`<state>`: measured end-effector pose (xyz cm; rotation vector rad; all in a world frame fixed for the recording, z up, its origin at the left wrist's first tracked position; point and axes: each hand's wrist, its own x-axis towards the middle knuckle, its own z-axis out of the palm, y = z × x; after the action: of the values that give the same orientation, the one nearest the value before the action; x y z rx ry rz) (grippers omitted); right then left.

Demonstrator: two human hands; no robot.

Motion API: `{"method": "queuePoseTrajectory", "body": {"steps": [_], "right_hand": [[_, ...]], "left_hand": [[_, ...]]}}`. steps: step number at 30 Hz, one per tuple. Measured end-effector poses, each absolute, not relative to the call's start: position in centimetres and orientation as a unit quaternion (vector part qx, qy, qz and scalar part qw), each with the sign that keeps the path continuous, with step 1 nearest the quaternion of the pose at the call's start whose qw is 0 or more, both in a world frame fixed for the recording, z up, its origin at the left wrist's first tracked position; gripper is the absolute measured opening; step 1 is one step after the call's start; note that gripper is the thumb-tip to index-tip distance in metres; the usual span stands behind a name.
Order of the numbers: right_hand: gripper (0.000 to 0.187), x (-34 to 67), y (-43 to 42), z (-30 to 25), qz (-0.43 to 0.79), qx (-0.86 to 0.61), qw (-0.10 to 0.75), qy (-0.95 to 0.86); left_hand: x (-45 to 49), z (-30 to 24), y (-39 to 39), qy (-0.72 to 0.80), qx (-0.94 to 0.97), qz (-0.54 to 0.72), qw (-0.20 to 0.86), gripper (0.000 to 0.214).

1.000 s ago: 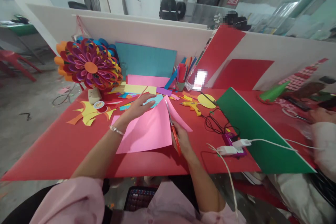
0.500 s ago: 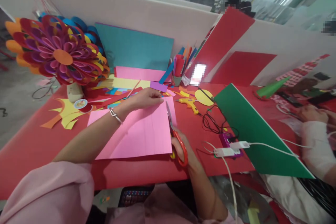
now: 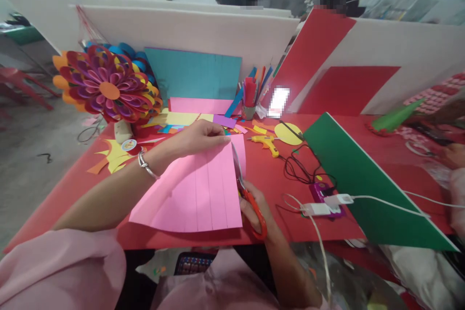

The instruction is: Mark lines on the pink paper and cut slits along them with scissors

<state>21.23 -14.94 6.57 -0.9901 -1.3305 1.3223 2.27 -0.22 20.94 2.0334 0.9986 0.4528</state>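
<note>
A pink paper sheet [image 3: 196, 193] marked with parallel lines lies on the red table [image 3: 72, 189] in front of me. My left hand [image 3: 201, 136] pinches its far edge and holds it slightly raised. My right hand [image 3: 254, 208] grips red-handled scissors [image 3: 247, 189], whose blades run along the sheet's right edge, beside a narrow pink strip.
A large paper flower [image 3: 107, 89] stands at the back left, with coloured paper scraps [image 3: 181, 123] and a cup of strips [image 3: 250, 99] behind the sheet. A yellow glue gun [image 3: 267, 144], black cable [image 3: 301, 169], white plugs [image 3: 319, 206] and a green board [image 3: 366, 184] lie right. Another person's sleeve [image 3: 457, 189] shows far right.
The view swung and the pink sheet now lies straighter before me. My left hand moved from flat on the sheet to pinching its far edge. The scissors shifted nearer along the right edge.
</note>
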Motion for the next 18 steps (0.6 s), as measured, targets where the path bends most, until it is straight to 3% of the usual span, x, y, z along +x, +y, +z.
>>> {"method": "queuePoseTrajectory", "body": {"steps": [9,18], "right_hand": [[0.033,20.7,-15.1,6.1,0.582,-0.426,0.518,-0.46],[0.021,21.2,-15.5,7.0,0.536,-0.488,0.476,-0.498]], "left_hand": [[1.7,22.5,-1.8,0.415,0.823,0.135,0.364,0.027],[2.6,23.7,-2.1,0.415,0.836,0.111,0.341,0.025]]}}
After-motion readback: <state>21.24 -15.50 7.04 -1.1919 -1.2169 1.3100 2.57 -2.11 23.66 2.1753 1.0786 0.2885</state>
